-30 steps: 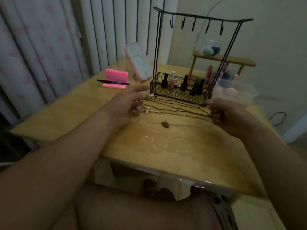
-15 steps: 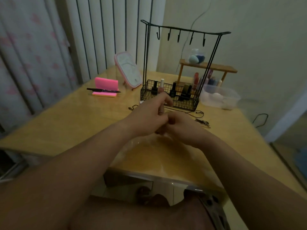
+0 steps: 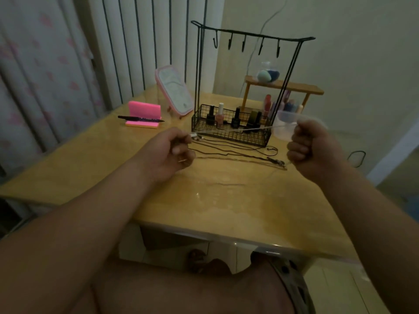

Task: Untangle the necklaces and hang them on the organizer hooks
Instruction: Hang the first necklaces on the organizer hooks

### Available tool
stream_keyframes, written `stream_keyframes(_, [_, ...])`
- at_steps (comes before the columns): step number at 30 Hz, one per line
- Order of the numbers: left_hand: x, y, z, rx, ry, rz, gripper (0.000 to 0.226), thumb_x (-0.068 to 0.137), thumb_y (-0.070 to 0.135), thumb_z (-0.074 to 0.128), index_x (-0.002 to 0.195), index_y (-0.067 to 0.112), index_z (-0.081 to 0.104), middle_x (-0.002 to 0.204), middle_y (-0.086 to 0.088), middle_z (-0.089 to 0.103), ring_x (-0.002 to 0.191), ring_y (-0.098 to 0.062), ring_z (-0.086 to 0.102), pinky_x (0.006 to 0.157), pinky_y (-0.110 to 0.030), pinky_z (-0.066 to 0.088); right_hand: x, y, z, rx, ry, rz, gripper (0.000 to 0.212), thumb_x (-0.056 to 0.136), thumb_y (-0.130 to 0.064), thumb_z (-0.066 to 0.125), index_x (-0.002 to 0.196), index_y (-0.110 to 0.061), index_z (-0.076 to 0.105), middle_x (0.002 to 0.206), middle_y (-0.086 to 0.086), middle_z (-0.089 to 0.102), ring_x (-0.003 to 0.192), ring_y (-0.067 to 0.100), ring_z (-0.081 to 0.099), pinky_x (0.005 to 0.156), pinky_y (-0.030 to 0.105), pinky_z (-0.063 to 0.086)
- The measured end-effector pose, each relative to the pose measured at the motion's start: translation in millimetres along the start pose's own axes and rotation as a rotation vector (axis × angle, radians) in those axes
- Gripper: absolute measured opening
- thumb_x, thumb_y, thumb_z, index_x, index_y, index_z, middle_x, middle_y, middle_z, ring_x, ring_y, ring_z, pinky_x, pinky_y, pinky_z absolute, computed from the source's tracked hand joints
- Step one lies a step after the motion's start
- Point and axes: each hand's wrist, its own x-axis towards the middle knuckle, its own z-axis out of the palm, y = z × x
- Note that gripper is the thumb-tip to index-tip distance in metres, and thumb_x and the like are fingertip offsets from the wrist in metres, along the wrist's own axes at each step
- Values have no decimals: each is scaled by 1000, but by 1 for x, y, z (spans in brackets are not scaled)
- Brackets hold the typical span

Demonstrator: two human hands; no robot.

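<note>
Both hands are held apart above the table, left hand and right hand each curled around an end of a pale necklace stretched between them, while the dark necklaces lie just near of the organizer.

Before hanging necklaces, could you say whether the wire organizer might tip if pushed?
Probably steady: the organizer looks tall and thin-wired, but nail polish bottles sit low in it. A push near the hooks could rock it.
</note>
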Motion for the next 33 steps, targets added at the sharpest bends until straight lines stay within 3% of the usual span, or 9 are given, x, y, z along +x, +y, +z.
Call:
stream_keyframes(3, [0,2,-12,-91,-36,-24,30,100,23,51,78,15,70,60,1,51,70,-21,63,80,-39,51,3,7,-16,27,89,59,28,101,-31,60,74,-21,59,59,-9,31,49,6,27,47,19,21])
stream_keyframes(7, [-2,2,-26,-112,-83,-42,30,102,17,46,101,8,74,87,-7,74,88,-27,76,83,-40,61,5,21,-28,41,141,107,24,101,-34,61,81,-20,61,58,-10,30,48,5,27,44,18,22])
stream_keyframes(12, [-9,-1,-35,-154,-139,-87,31,98,21,40,86,9,66,88,-12,71,98,-33,73,95,-52,58,5,28,-41,34,144,103,16,101,-34,61,99,-20,68,62,-10,33,51,5,26,45,17,22])
stream_keyframes(16, [-13,-1,-36,-153,-201,-106,32,98,29,48,93,5,68,96,-17,70,97,-35,72,98,-55,56,6,31,-48,16,135,92,15,100,-30,61,108,-21,69,67,-9,39,52,5,28,44,17,24])
stream_keyframes(22, [-12,9,-38,657,-87,-26,24,106,18,55,106,8,78,98,-10,76,86,-19,70,78,-35,57,6,27,-44,-168,87,45,25,99,-14,57,123,-15,65,79,-3,59,52,5,37,42,17,30])
stream_keyframes(25, [-15,20,-32,1247,-94,30,20,104,27,62,118,28,76,108,6,75,95,-9,67,89,-32,53,-2,12,-16,-402,-30,2,28,99,-8,57,125,-15,67,98,7,69,58,9,48,46,20,37])
stream_keyframes(27, [-15,25,-16,1377,-34,129,32,101,34,66,133,31,67,125,10,66,107,-6,61,92,-28,51,-9,-1,10,-547,-177,-20,27,99,-9,61,124,-16,68,107,11,71,65,13,52,55,26,41])
stream_keyframes(30, [-15,42,24,1182,-145,294,52,100,37,67,149,28,51,137,11,60,123,-8,58,94,-24,49,-13,-20,59,-719,-370,-15,26,97,-12,63,122,-17,70,109,12,72,71,19,55,62,31,44])
stream_keyframes(33, [-8,65,69,847,-356,263,50,101,14,63,148,22,48,137,0,64,123,-17,63,105,-35,52,-10,-34,102,-803,-481,-40,22,100,-10,60,120,-12,70,104,18,70,76,25,57,65,35,46])
